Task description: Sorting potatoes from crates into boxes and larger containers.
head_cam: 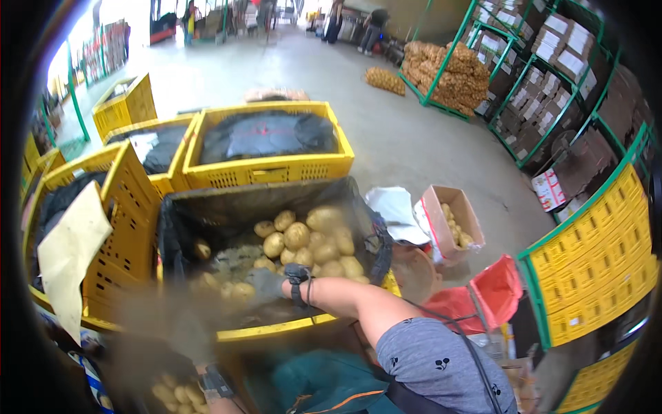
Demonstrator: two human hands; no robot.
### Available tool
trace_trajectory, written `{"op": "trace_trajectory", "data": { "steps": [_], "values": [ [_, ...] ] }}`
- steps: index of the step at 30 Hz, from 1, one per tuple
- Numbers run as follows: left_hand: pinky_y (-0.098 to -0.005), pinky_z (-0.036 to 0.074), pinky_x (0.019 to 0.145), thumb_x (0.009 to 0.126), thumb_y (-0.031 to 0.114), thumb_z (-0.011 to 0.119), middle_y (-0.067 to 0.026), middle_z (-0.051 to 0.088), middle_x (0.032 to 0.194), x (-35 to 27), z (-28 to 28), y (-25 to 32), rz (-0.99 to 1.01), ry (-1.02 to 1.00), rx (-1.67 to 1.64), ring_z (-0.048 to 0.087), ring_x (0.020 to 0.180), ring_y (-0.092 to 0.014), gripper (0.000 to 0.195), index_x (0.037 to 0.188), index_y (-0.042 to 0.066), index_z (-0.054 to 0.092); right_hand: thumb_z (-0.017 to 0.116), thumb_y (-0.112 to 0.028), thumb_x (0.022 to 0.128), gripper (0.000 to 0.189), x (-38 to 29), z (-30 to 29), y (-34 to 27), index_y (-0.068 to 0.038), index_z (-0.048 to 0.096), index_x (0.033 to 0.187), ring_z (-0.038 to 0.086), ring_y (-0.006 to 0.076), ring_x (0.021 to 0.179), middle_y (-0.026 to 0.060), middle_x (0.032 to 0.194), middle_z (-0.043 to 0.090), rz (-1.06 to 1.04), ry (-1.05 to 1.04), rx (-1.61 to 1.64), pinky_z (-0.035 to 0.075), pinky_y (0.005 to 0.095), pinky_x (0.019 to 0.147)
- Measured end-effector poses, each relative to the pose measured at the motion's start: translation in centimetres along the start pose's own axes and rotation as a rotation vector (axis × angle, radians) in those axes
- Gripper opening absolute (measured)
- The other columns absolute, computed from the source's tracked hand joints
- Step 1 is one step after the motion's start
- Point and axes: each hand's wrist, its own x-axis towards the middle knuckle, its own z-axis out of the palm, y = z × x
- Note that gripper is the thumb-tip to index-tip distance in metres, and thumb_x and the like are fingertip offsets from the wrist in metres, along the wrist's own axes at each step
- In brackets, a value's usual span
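Note:
Potatoes point(297, 236) lie heaped in the right part of a yellow plastic crate point(274, 330) lined with black sheeting. My right hand point(267, 282), in a grey glove with a strapped device at the wrist, reaches among them near the crate's front; its fingers are partly hidden and blurred. At the lower left, my left hand point(191, 339) is a grey-gloved blur outside the crate's front left corner, above more potatoes point(178, 396) in a container whose walls are unclear. Whether either hand holds a potato cannot be told. A brown smear blurs this part of the picture.
Covered yellow crates point(269, 168) stand behind, and others at left, one with a paper sheet point(75, 253) over its edge. At right are a cardboard box point(457, 222) of potatoes, a red bag point(496, 292) and stacked yellow crates point(595, 269). Green racks hold sacks point(447, 75); people stand far back.

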Motion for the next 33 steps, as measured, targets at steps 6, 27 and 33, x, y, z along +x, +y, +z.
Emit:
{"op": "trace_trajectory", "data": {
  "steps": [6,27,33],
  "values": [
    [-0.0511,0.053,0.075,0.115,0.029,0.05,-0.019,0.073,0.087,-1.8,1.2,-2.6,0.022,0.087,-0.234,0.07,0.08,-0.042,0.039,0.098,0.006,0.077,0.068,-0.062,0.104,0.066,-1.5,-0.8,1.1,-0.012,0.071,0.148,0.067,0.0389,0.137,0.0193,0.143,0.074,-0.5,0.429,0.087,0.048,0.05,0.121],
    [-0.04,0.06,0.101,0.107,0.047,0.071,-0.023,0.081,0.127,5.7,-2.8,4.5,-0.229,-0.334,-0.198,0.079,0.116,-0.031,0.054,0.136,0.003,0.077,0.101,-0.042,0.074,0.087,-13.0,-12.2,2.2,-0.002,0.069,0.144,0.059,0.0345,0.141,0.0192,0.152,0.062,-0.444,0.393,0.143,0.048,0.0448,0.122],
    [-0.04,0.057,0.107,0.113,0.057,0.06,-0.0174,0.082,0.13,9.8,6.1,14.0,-0.107,-0.71,-0.594,0.078,0.116,-0.028,0.062,0.141,0.004,0.076,0.094,-0.028,0.086,0.059,-10.8,-12.2,3.7,-0.003,0.075,0.135,0.071,0.0205,0.117,0.0113,0.128,0.077,-0.46,0.24,0.714,0.058,0.0374,0.106]
  ]
}}
